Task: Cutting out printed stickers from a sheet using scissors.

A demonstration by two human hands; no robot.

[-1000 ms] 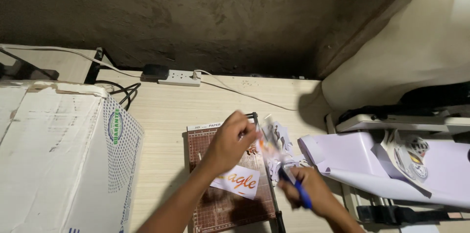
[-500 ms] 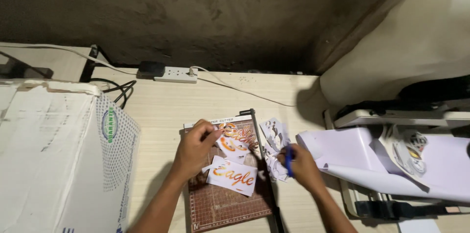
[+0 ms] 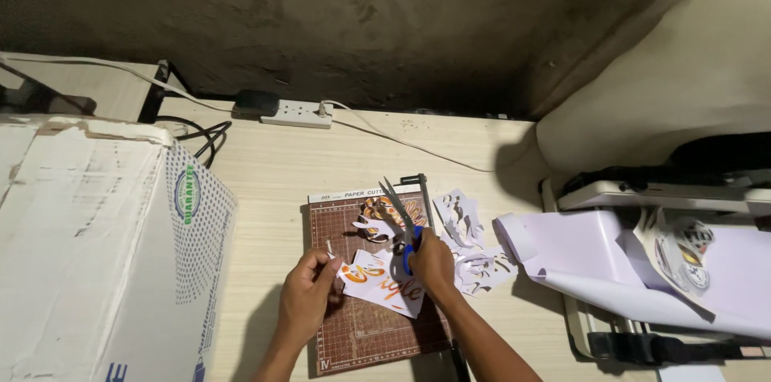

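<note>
left hand (image 3: 309, 290) pinches printed paper (image 3: 384, 283); right hand (image 3: 432, 260) grip holds raised scissors (image 3: 399, 217).

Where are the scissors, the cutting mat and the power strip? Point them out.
scissors (image 3: 399, 209): head view, on the open blades above the right hand.
cutting mat (image 3: 365, 334): head view, on bare brown grid below the paper.
power strip (image 3: 295, 113): head view, on its white body by the wall.

left hand (image 3: 307, 295): now pinching printed sheet (image 3: 384, 284) | scissors (image 3: 401, 225): raised open
</note>
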